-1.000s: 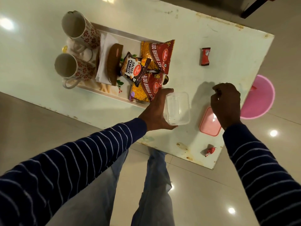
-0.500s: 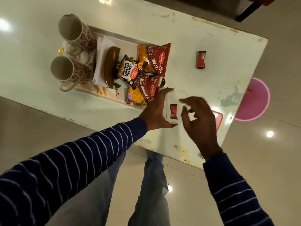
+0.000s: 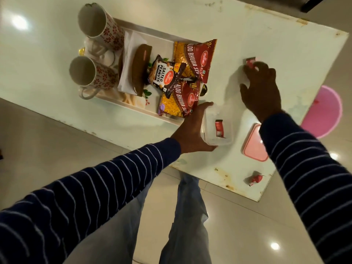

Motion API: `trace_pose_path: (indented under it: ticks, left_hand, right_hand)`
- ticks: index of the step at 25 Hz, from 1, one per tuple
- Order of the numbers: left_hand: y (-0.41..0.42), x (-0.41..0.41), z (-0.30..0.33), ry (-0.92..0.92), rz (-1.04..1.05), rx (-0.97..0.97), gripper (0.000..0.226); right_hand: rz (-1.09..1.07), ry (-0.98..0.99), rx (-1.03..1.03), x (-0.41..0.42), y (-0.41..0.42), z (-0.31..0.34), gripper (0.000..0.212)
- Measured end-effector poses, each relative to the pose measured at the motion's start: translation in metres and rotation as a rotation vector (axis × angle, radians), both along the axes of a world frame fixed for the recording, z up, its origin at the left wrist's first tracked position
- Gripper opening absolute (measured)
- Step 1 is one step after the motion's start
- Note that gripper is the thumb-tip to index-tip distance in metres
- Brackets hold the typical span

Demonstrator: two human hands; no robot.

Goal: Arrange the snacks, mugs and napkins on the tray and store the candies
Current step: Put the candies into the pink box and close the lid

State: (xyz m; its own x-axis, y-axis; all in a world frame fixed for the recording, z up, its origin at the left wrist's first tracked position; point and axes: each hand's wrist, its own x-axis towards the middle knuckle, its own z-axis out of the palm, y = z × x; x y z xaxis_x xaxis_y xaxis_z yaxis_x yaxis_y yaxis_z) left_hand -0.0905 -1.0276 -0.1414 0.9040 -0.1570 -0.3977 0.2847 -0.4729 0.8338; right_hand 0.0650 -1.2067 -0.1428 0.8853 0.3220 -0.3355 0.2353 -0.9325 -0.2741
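Observation:
My left hand grips the side of a clear plastic container on the white table; one red candy lies inside it. My right hand is stretched out to the far right of the table, its fingertips resting on a second red candy with the thumb spread away. A third red candy lies near the front edge. On the tray stand two patterned mugs, white napkins, a peanuts packet and two red-yellow snack packets.
The container's pink lid lies flat under my right forearm. A brown packet rests on the napkins. A round pink object sits on the floor beyond the table's right edge. My legs stand at the table's front edge.
My right hand dropped a red candy into the container, then swung out to the far right candy. My left hand has stayed on the container.

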Motion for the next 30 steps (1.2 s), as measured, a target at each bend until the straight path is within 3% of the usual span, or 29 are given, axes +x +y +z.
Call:
trace_pose_path:
  ticks: [7,11,13,16,19,22,30]
  left_hand:
    - [-0.004,0.008,0.003,0.024,0.003,-0.020,0.119]
    - [-0.010,0.017,0.003,0.017,-0.011,-0.023,0.119]
    - [-0.010,0.020,0.004,0.008,-0.027,-0.005,0.120]
    - [-0.008,0.020,0.005,-0.021,-0.050,0.020,0.122]
    - [-0.011,0.017,0.005,-0.016,-0.055,0.026,0.121]
    - [-0.013,0.013,0.001,-0.002,-0.058,0.026,0.121]
    - [-0.015,0.004,-0.004,0.011,-0.050,0.027,0.122]
  right_hand:
    - [-0.342,-0.110,0.455,-0.096,-0.014,0.049,0.027]
    - [-0.295,-0.073,0.542,-0.155,0.002,0.071,0.035]
    - [-0.504,-0.115,0.594,-0.173,-0.005,0.070,0.040]
    - [-0.948,-0.140,0.483,-0.199,-0.029,0.061,0.044]
    - [-1.175,0.087,0.232,-0.231,-0.048,0.048,0.053]
    - [-1.090,0.209,0.192,-0.256,-0.060,0.034,0.054]
    - [-1.047,0.100,0.319,-0.251,-0.054,0.028,0.022]
